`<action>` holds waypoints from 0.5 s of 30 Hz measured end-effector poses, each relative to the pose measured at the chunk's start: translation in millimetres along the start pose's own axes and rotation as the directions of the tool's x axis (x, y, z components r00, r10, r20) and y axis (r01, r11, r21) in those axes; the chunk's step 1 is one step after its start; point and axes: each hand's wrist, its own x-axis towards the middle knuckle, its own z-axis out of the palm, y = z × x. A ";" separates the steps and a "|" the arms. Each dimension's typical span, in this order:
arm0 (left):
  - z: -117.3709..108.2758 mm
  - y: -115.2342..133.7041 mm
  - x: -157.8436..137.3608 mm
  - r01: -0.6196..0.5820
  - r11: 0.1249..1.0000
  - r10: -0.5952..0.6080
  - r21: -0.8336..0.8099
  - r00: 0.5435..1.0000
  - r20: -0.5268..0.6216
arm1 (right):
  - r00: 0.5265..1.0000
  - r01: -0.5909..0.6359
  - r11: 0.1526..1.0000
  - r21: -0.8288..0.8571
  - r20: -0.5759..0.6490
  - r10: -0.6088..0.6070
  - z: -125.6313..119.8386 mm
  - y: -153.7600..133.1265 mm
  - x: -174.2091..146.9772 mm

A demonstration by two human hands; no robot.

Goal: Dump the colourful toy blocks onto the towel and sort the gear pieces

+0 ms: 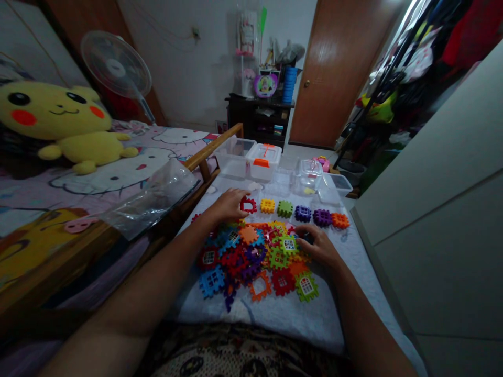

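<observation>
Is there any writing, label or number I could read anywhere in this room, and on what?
None can be read.
The round purple picture on the dark shelf: print too small and blurred.
The bedsheet: cartoon cat faces only, no legible words.
The plastic tiles by the hands: no lettering visible.

plush [58,123] on bed | fan [116,65] behind | plastic bag [151,199] at bed rail | clear boxes [247,157] beyond | door [334,73] | shelf [259,118]
</observation>
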 end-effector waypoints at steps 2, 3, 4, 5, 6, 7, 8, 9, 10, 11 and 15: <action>4.4 -13.5 21.4 -0.035 0.998 0.038 -0.042 0.998 0.052 | 1.000 -0.007 1.000 0.000 0.003 0.007 -0.6 -0.7 0.0; 8.7 -19.1 30.4 -0.049 0.997 0.053 -0.055 0.996 0.072 | 1.000 -0.008 1.000 -0.001 0.001 0.008 -0.8 -0.7 0.1; 14.0 -23.8 38.3 -0.060 0.996 0.065 -0.059 0.993 0.095 | 1.000 -0.010 1.000 -0.001 -0.001 0.010 -0.8 -0.4 0.2; 19.9 -27.9 44.8 -0.070 0.996 0.076 -0.057 0.991 0.113 | 1.000 -0.010 1.000 0.000 -0.004 0.010 -0.8 -0.1 0.2; 26.0 -31.4 50.2 -0.075 0.996 0.082 -0.052 0.988 0.131 | 1.000 -0.009 1.000 0.003 -0.007 0.009 -0.7 0.3 0.3; 31.8 -34.4 54.6 -0.080 0.996 0.086 -0.047 0.985 0.147 | 1.000 -0.008 1.000 0.007 -0.008 0.008 -0.7 0.6 0.3; 37.0 -36.9 58.1 -0.083 0.996 0.089 -0.041 0.982 0.164 | 1.000 -0.008 1.000 0.011 -0.009 0.008 -0.6 0.8 0.2; 41.2 -39.2 61.0 -0.085 0.996 0.090 -0.036 0.979 0.181 | 1.000 -0.009 1.000 0.013 -0.009 0.009 -0.5 1.0 0.1; 44.3 -41.1 63.4 -0.087 0.996 0.091 -0.030 0.976 0.196 | 1.000 -0.010 1.000 0.015 -0.010 0.010 -0.5 1.0 -0.1; 46.3 -42.7 65.5 -0.088 0.996 0.091 -0.022 0.973 0.212 | 1.000 -0.013 1.000 0.016 -0.011 0.013 -0.4 0.9 -0.3; 45.8 -45.9 71.7 -0.090 0.996 0.085 0.009 0.961 0.263 | 0.999 -0.028 0.999 0.022 -0.020 0.028 -0.2 0.4 -0.9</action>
